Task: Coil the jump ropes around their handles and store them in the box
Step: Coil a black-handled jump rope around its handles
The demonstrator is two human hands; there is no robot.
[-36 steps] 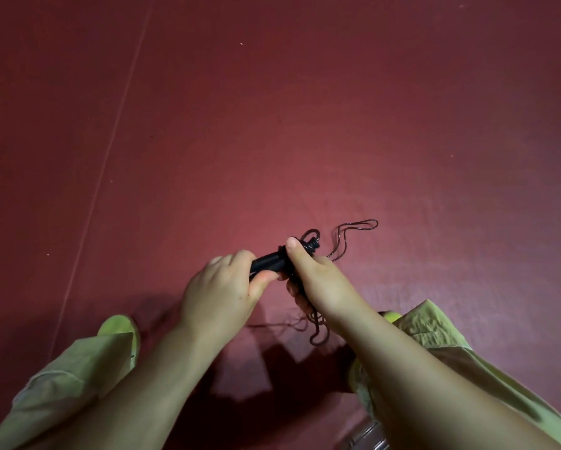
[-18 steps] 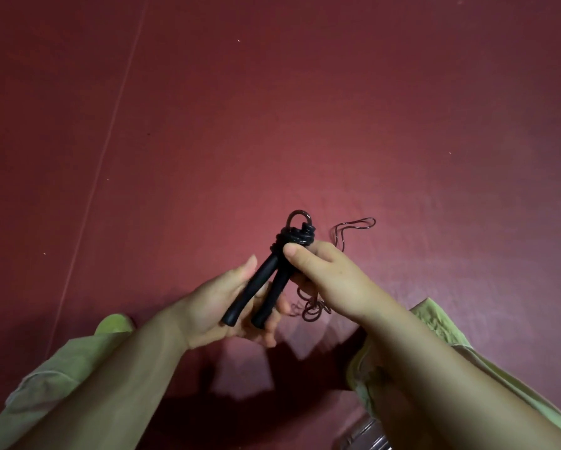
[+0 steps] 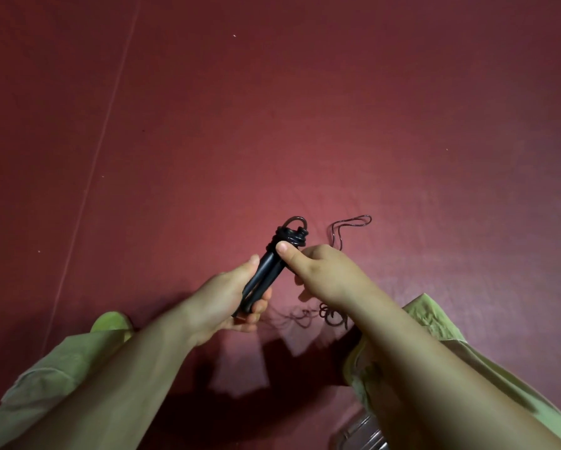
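Two black jump rope handles point(image 3: 264, 276) are held side by side, tilted up to the right. My left hand point(image 3: 227, 298) grips their lower ends. A few turns of dark rope point(image 3: 290, 237) are wound round their tops. My right hand point(image 3: 321, 271) pinches the handles just below the coil with its thumb. Loose rope point(image 3: 349, 224) trails on the floor beyond my right hand, and more loops point(image 3: 332, 316) lie under my right wrist.
A dark red floor point(image 3: 272, 125) fills the view, with a thin pale line point(image 3: 94, 164) running along the left. My knees in light green trousers sit at both lower corners. A clear plastic edge point(image 3: 363, 433), partly hidden by my right arm, shows at the bottom.
The handles swung from lying across to pointing up and to the right. My left hand slid down to their lower ends, and my right thumb settled under the coil.
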